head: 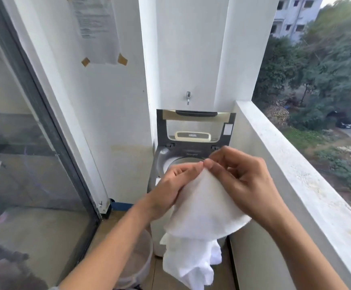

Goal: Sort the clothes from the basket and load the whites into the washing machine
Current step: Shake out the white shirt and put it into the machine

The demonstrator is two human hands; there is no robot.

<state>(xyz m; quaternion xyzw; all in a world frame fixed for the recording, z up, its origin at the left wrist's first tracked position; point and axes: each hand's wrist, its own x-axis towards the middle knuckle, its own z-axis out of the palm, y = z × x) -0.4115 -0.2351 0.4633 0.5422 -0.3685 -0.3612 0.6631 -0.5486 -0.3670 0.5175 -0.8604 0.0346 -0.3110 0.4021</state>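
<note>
Balcony: hands (208, 181) hold white cloth (201, 208).

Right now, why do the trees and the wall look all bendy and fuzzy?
Head view: the wide lens curves the balcony wall and the glass door; the trees are smeared by blur; soft daylight, no hard shadows; the white cloth looks washed out.

The dark grey top panel of the top-loading washing machine (192, 154) bears the word "Detergent" in small pale letters, just behind the drum opening. The cream-coloured label plate (192, 136) on the raised transparent lid carries print too blurred to read. The taped white paper notice (96, 28) on the wall shows illegible lines of text.
</note>
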